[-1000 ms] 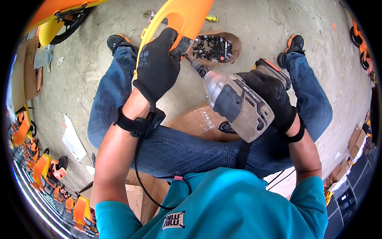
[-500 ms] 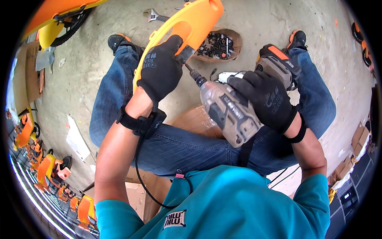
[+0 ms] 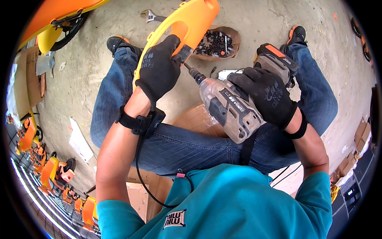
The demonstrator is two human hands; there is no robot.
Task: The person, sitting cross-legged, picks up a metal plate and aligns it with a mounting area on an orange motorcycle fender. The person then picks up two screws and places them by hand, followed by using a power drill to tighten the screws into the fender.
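Observation:
My gloved left hand (image 3: pixel 159 67) grips a curved orange-yellow plastic panel (image 3: pixel 194 24) around a dark metal plate (image 3: pixel 186 52) on it. My gloved right hand (image 3: pixel 266 91) is closed on a beige-and-black cordless power driver (image 3: pixel 234 117), its battery toward the upper right and its bit pointed up-left, with the tip near the plate beside my left hand; whether it touches cannot be made out. Beyond them, a cardboard tray (image 3: pixel 234 44) holds several small dark hardware pieces.
An adjustable wrench (image 3: pixel 151 16) lies on the concrete floor (image 3: pixel 266 20). An orange ride-on toy with wheels (image 3: pixel 51 18) stands at upper left, more line the left side (image 3: pixel 49 173). Cardboard (image 3: pixel 199 121) lies between my legs, and boxes (image 3: pixel 360 135) sit at the right.
Since a second ago the driver has turned, its battery end swinging out to the right and higher, with my right hand along with it. The plastic panel has shifted slightly right.

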